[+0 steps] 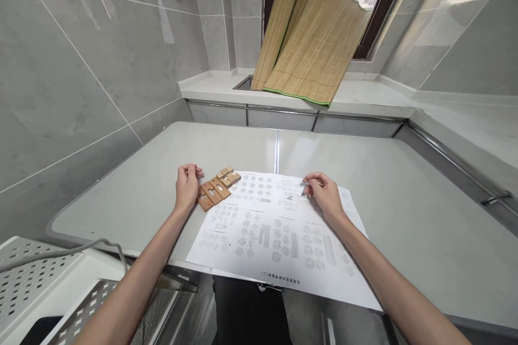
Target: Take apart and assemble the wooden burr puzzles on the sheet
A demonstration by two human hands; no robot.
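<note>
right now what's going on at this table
A person sits at a grey table with a printed sheet of diagrams spread in front of them. The left hand, fingers curled, rests against a row of notched wooden pieces lying side by side at the sheet's upper left corner. The right hand rests on the sheet's upper part, fingertips bent down to one of the diagrams; whether it pinches anything is unclear. No piece is lifted.
</note>
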